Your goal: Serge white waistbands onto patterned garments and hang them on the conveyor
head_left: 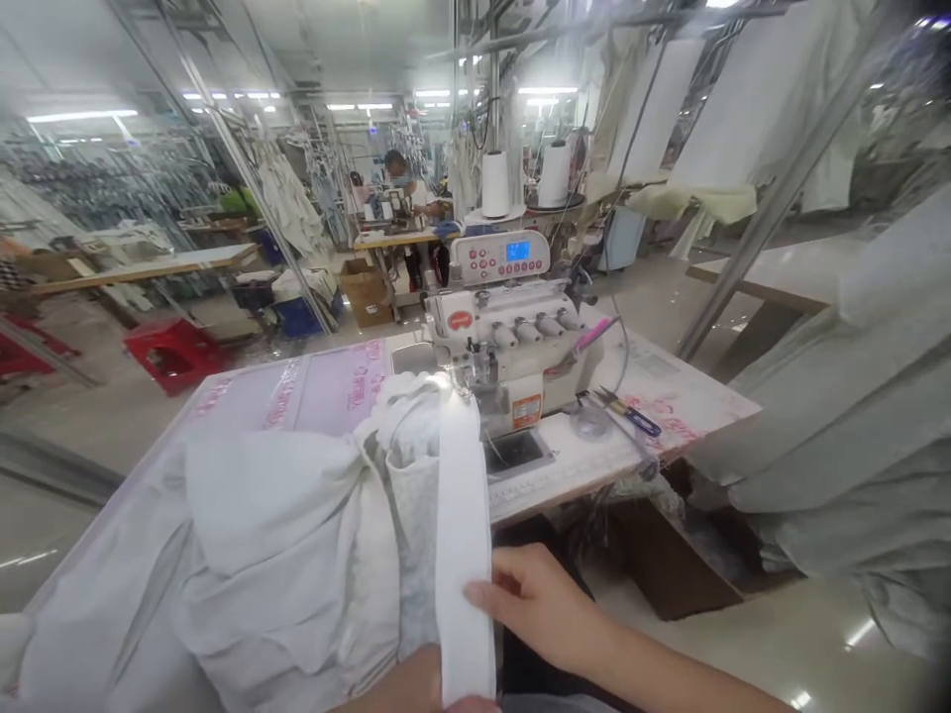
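1. At the near edge of the bench (709, 404), here's my right hand (539, 606): thumb laid on top of the white band (462, 535), fingers pinching its right-hand edge.
2. Down at the bottom of my view comes my left hand (407, 685), right at the band's lower end, one fingertip showing over it; the rest is cut off or covered, so whether those fingers are closed I can't tell.
3. And the band itself runs up, fairly straight, from my hands to the sewing machine (512, 342), its far end in the bright light at the needle.
4. Left of the band it's all pale cloth (274, 515), bunched in deep folds just beside it, over a lavender printed sheet (327, 381).
5. Up top, the control panel (499, 255) glows with a blue screen.
6. Over to the right, snips (630, 411) with a dark handle lie on the bench.
7. Beyond the machine stand two white thread cones (495, 185), and further back, a person (401, 188) at another bench.
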The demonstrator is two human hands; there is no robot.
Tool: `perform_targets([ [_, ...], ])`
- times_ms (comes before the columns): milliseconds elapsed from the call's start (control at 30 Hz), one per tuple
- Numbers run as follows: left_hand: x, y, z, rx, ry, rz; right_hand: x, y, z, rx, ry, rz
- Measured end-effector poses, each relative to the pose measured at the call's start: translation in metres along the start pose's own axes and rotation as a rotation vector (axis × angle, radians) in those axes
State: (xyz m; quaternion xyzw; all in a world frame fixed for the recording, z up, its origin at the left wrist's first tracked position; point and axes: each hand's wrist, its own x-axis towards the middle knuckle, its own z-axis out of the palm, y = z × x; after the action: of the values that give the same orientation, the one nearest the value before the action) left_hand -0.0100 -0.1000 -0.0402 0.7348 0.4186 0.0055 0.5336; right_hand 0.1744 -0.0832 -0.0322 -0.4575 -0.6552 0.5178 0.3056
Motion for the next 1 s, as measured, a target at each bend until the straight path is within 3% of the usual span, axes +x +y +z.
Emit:
perform_targets([
  [100, 0.005, 0.006, 0.0, -0.002, -0.024, 0.127, 0.0, -0.003, -0.001, -0.02, 0.037, 0.02],
  [233, 0.006, 0.022, 0.004, -0.096, -0.014, 0.28, 0.001, 0.004, 0.005, 0.341, -0.187, 0.101],
  [333, 0.005, 0.028, 0.006, -0.132, -0.054, 0.248, 0.005, 0.009, 0.009, 0.55, -0.202, 0.092],
  [433, 0.004, 0.026, -0.003, -0.133, -0.03, 0.124, 0.011, 0.007, 0.008, 0.599, -0.204, 0.022],
  [500, 0.008, 0.02, -0.022, -0.204, 0.131, 0.062, 0.012, 0.005, 0.005, 0.62, -0.18, -0.014],
  [533, 0.013, 0.017, -0.034, -0.242, 0.314, 0.047, 0.011, 0.004, 0.005, 0.632, -0.16, -0.02],
  [633, 0.034, 0.005, -0.073, -0.196, 1.037, 0.035, 0.008, 0.008, 0.006, 0.633, -0.158, 0.014],
  [667, 0.041, 0.0, -0.084, -0.118, 1.153, 0.025, 0.007, 0.011, 0.008, 0.631, -0.164, 0.024],
  [700, 0.046, -0.005, -0.094, -0.03, 1.165, 0.011, 0.006, 0.013, 0.009, 0.631, -0.163, 0.027],
  [800, 0.048, -0.017, -0.12, 0.183, 0.908, -0.059, 0.005, 0.016, 0.009, 0.601, -0.153, 0.024],
  [867, 0.037, -0.018, -0.134, 0.236, 0.831, -0.101, 0.006, 0.015, 0.006, 0.547, -0.149, 0.023],
  [1000, 0.011, -0.006, -0.138, 0.069, 1.038, -0.129, 0.01, 0.011, 0.001, 0.493, -0.154, -0.012],
])
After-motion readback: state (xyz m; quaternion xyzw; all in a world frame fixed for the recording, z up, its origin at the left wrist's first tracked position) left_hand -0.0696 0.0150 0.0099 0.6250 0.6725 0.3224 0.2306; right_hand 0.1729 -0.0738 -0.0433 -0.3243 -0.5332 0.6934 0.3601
